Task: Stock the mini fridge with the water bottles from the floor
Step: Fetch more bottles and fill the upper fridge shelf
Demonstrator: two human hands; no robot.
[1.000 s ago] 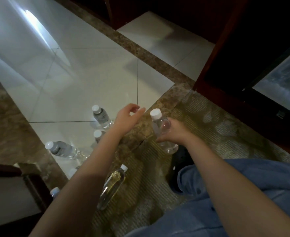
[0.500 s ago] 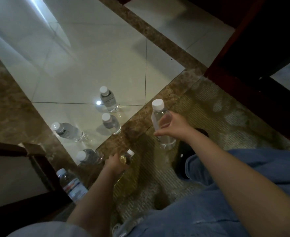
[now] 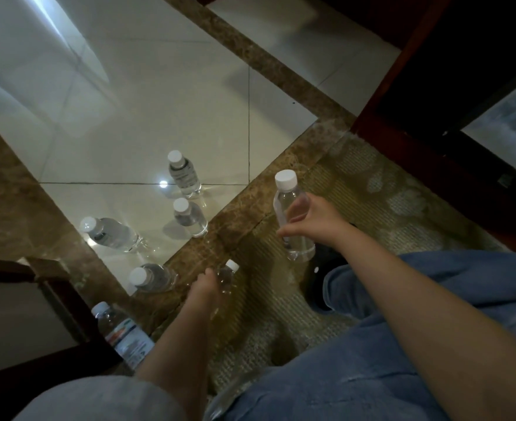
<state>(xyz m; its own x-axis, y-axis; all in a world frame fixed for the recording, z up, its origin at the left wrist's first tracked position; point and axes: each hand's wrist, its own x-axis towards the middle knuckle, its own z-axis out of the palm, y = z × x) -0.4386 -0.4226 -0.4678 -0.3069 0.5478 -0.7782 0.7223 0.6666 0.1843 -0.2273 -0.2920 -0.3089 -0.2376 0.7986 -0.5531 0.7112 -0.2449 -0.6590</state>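
My right hand (image 3: 314, 220) grips a clear white-capped water bottle (image 3: 287, 196) upright above the patterned carpet. Low on the floor, my left hand (image 3: 203, 288) closes round a second water bottle (image 3: 227, 273) near its neck; its body is mostly hidden by the hand. Several more capped bottles stand on the white tiles: one (image 3: 183, 174) farthest away, one (image 3: 189, 217) just nearer, one (image 3: 109, 232) to the left, one (image 3: 150, 278) beside my left hand. A labelled bottle (image 3: 123, 332) stands by my left forearm. The mini fridge's open front (image 3: 505, 117) shows at the upper right.
A dark wooden cabinet frame (image 3: 381, 126) rises at the right, around the fridge. A dark furniture leg and panel (image 3: 59, 302) stand at the lower left. My knees in blue jeans (image 3: 341, 375) fill the bottom. A brown marble border (image 3: 244, 226) separates tiles from carpet.
My left hand has dropped from beside the held bottle down to the floor and taken hold of the bottle lying on the carpet. The right hand keeps its bottle.
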